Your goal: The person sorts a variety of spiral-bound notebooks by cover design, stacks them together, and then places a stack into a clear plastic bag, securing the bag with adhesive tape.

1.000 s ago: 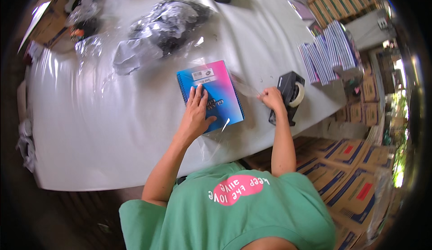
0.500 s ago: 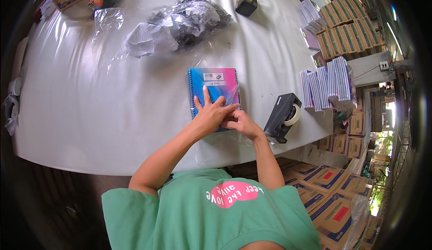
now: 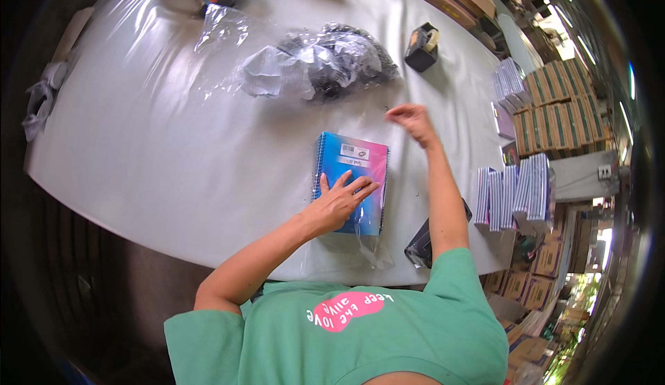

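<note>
A spiral notebook (image 3: 360, 167) with a blue-to-pink cover lies on the white table (image 3: 159, 149), inside a clear plastic sleeve whose loose end (image 3: 360, 250) sticks out toward me. My left hand (image 3: 339, 201) rests flat on the cover's near half with its fingers spread. My right hand (image 3: 410, 118) hovers above the table just past the notebook's far right corner. Its fingers are loosely bent and nothing shows in them. A black tape dispenser (image 3: 420, 245) sits by the table's near edge, partly hidden behind my right forearm.
A heap of crumpled clear bags with dark contents (image 3: 325, 59) lies beyond the notebook. A second black tape dispenser (image 3: 421, 47) stands further right. Upright stacks of striped notebooks (image 3: 514, 192) line the right edge, with cardboard boxes (image 3: 554, 108) beyond it.
My right hand has lifted off the notebook's near edge and swung out past its far right corner. My left hand stays flat on the cover. The view shifted, bringing the notebook closer.
</note>
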The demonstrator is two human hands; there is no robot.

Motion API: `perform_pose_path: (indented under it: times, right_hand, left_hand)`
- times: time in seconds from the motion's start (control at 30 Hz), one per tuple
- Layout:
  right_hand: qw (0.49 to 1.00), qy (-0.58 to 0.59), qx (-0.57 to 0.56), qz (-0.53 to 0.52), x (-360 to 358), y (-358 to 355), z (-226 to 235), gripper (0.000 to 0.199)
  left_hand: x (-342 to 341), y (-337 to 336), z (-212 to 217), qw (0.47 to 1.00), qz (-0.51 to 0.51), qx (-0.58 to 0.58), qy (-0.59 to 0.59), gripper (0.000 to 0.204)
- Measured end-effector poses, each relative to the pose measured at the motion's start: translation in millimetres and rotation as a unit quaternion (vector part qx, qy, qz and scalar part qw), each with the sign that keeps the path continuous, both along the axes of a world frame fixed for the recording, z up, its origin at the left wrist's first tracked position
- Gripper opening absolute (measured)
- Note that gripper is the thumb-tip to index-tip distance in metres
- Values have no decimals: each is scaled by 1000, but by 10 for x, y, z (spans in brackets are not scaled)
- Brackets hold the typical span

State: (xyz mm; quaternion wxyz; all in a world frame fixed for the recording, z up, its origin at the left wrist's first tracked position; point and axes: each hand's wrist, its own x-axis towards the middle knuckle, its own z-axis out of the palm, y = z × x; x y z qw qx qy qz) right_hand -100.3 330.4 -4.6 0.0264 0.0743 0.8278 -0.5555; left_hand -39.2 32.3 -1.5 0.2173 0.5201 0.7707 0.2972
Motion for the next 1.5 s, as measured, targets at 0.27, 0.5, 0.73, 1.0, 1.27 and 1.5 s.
perform_pose_path:
  times: [0.27, 0.5, 0.73, 1.0, 1.27, 1.5]
  right_hand:
    - [985, 76, -77, 135, 542, -438, 705, 62]
    - [920, 136, 229, 289, 828, -764, 195, 47]
    - [977, 125, -19, 171, 840, -929, 178, 22]
    - [973, 141, 50, 177, 827, -1130, -258, 21]
    - [953, 168, 178, 177, 993, -1441, -19, 94]
    - [946, 166, 233, 151, 912, -1410, 34, 111]
  left_hand:
    - [28, -49, -39, 998, 47, -12, 26, 74]
    - [6, -125, -131, 986, 131, -55, 84, 69]
    - [-287, -91, -254, 984, 138, -19, 114, 128]
    - [-350, 20, -262, 985, 111, -65, 111, 131]
    - [-1368, 86, -119, 963, 145, -62, 220, 114]
    - [-719, -42, -312, 915, 285, 270, 98, 20]
